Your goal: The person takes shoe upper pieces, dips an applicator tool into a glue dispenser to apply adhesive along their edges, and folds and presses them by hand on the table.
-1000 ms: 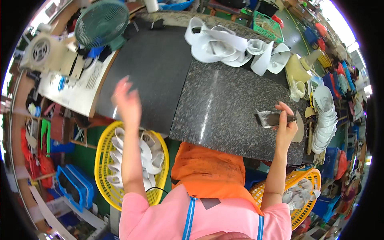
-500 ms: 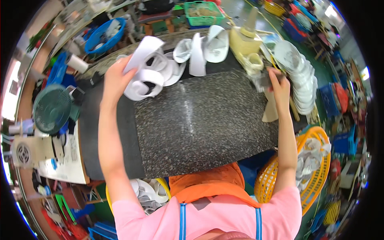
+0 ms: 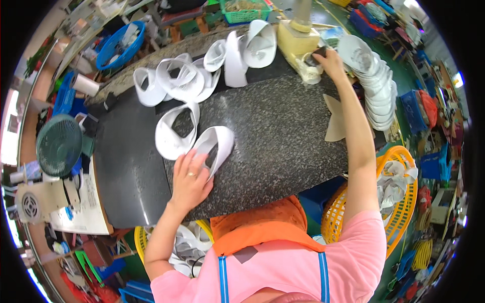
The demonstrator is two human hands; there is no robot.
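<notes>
My left hand (image 3: 192, 178) grips the near end of a white looped piece (image 3: 222, 143), which looks like a shoe upper, on the speckled dark worktop (image 3: 268, 136). A second white looped piece (image 3: 171, 134) lies just beyond it, to the left. At the far right, my right hand (image 3: 331, 65) pinches a small dark tool (image 3: 319, 52), its kind partly hidden by the fingers. The tool is over a whitish, crusted pot (image 3: 309, 70), beside a cream-coloured block-shaped container (image 3: 298, 38). A flat beige cut piece (image 3: 335, 120) lies beneath my right forearm.
More white pieces stand along the far edge, including an upright band (image 3: 234, 60). A long nested stack of white pieces (image 3: 376, 91) is at right. An orange basket (image 3: 328, 217) stands below it, a green fan (image 3: 59, 145) at left.
My left hand has come down and nearer from the far row; two white looped pieces now lie on the worktop. My right hand has moved with the tool up and left to the pot.
</notes>
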